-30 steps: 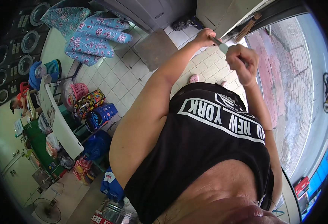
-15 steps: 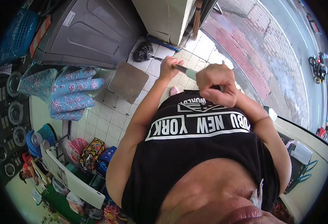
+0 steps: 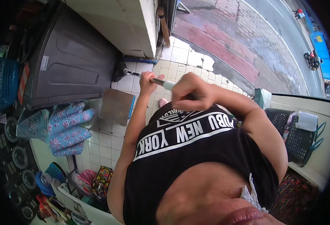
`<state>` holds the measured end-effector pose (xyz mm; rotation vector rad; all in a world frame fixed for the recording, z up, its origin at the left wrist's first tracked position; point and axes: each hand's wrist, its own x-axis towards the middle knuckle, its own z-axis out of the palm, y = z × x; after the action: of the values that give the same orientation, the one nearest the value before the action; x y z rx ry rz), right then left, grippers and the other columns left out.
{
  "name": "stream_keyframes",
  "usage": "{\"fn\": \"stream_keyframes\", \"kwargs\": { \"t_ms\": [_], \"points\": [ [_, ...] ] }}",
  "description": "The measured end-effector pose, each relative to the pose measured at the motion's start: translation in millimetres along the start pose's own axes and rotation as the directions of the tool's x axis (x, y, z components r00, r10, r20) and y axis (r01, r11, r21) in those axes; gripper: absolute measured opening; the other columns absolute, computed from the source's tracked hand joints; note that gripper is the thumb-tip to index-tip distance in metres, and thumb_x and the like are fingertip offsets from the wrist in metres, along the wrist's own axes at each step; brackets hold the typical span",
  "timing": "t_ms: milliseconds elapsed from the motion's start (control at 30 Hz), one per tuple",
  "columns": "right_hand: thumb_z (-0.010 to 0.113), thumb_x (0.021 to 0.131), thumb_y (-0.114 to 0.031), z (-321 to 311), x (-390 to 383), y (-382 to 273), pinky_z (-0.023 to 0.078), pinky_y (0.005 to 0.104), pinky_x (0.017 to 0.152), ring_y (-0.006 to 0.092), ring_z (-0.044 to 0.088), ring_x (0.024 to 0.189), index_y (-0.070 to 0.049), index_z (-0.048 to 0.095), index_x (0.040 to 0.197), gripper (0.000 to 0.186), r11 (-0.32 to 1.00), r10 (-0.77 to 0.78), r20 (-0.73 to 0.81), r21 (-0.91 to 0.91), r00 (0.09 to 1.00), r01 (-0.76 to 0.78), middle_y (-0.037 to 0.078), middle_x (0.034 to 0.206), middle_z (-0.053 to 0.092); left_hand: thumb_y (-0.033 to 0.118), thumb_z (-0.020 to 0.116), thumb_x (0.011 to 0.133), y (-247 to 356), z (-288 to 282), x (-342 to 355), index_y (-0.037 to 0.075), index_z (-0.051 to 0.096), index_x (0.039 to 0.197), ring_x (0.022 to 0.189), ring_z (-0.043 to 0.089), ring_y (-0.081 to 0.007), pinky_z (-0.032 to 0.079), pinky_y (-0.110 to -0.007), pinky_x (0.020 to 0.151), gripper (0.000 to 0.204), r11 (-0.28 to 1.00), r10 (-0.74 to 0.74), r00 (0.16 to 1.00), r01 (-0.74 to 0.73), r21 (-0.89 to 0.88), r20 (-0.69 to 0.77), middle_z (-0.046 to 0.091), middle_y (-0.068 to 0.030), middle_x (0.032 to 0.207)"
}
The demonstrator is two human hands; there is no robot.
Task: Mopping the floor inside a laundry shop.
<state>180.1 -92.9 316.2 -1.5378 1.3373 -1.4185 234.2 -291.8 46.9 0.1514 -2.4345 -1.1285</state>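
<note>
Both my hands are closed around the handle of a mop [image 3: 159, 81], which slants down and away to the left. My left hand [image 3: 147, 83] grips the metal part lower down, nearer the mop head. Higher up, my right hand [image 3: 192, 92] is wrapped over the upper end, just past a pale green sleeve on the handle. The dark, stringy mop head [image 3: 119, 71] rests on the white tiles, against the bottom edge of a large grey cabinet [image 3: 75, 56] and close to the wall corner. Part of the mop head is hard to make out in the shade.
A flat brown board [image 3: 116, 107] lies on the floor beside the cabinet. Flowered blue cloth [image 3: 69, 129] hangs at the left. A straw broom [image 3: 164, 28] leans by the doorway, with the pavement beyond. Dark baskets [image 3: 300, 142] stand at my right.
The mop head has shifted from the tiles toward the cabinet's bottom edge. Both hands keep their hold on the handle. My view has turned, showing more of the baskets on the right.
</note>
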Motion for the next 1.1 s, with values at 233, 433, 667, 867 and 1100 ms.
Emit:
{"fn": "stream_keyframes", "kwargs": {
  "t_ms": [233, 433, 667, 867, 1100],
  "points": [
    [0.063, 0.078, -0.01, -16.5, -6.3, -45.3, 0.036, 0.0318, 0.047, 0.0211, 0.053, 0.047, 0.0, 0.061, 0.066, 0.016, 0.994, 0.024, -0.056, 0.105, 0.998, -0.018, 0.008, 0.058, 0.057, 0.04, 0.072, 0.078, 52.0, 4.9, -9.5, 0.006, 0.049, 0.054, 0.06, 0.055, -0.0356, 0.043, -0.046, 0.056, 0.047, 0.999, 0.023, 0.978, -0.03, 0.028, 0.207, 0.054, -0.0142, 0.058],
    [0.063, 0.072, -0.013, 3.7, 19.0, -12.5, 0.035, 0.0323, 0.045, 0.0222, 0.049, 0.045, -0.002, 0.054, 0.062, 0.018, 0.971, -0.18, -0.244, 0.112, 0.953, 0.212, 0.007, 0.053, 0.052, 0.045, 0.069, 0.078, 28.2, -19.0, -1.2, 0.005, 0.053, 0.054, 0.061, 0.056, -0.0373, 0.042, -0.046, 0.055, 0.05, 0.997, -0.068, 0.983, 0.06, 0.052, 0.17, 0.054, -0.0169, 0.06],
    [0.057, 0.081, -0.008, 31.1, 43.4, 67.6, 0.034, 0.032, 0.047, 0.02, 0.046, 0.046, -0.002, 0.052, 0.065, 0.018, 0.995, -0.069, -0.026, -0.068, 0.997, 0.067, 0.007, 0.056, 0.048, 0.032, 0.073, 0.076, -84.7, -26.3, 2.7, 0.004, 0.046, 0.052, 0.058, 0.048, -0.0349, 0.039, -0.044, 0.056, 0.046, 0.999, 0.03, 0.999, -0.03, 0.033, -0.011, 0.048, -0.0159, 0.056],
    [0.062, 0.083, -0.005, 30.3, 29.5, 50.1, 0.036, 0.0304, 0.048, 0.0159, 0.046, 0.048, 0.001, 0.059, 0.069, 0.016, 0.979, 0.166, -0.034, -0.114, 0.985, -0.169, 0.007, 0.057, 0.051, 0.033, 0.074, 0.073, -85.3, -9.4, 1.2, 0.005, 0.046, 0.05, 0.058, 0.052, -0.0354, 0.042, -0.043, 0.06, 0.046, 0.996, 0.068, 0.998, -0.069, 0.053, 0.008, 0.052, -0.0151, 0.056],
    [0.06, 0.073, -0.009, 5.1, 17.6, -17.4, 0.04, 0.0327, 0.049, 0.0234, 0.053, 0.047, -0.002, 0.055, 0.059, 0.016, 0.999, 0.046, 0.022, -0.011, 0.999, -0.046, 0.007, 0.055, 0.053, 0.032, 0.075, 0.073, 2.6, 12.9, -22.0, 0.007, 0.047, 0.049, 0.057, 0.054, -0.0333, 0.044, -0.041, 0.062, 0.045, 0.999, 0.026, 0.995, -0.029, -0.025, -0.092, 0.051, -0.0138, 0.053]
  ]
}}
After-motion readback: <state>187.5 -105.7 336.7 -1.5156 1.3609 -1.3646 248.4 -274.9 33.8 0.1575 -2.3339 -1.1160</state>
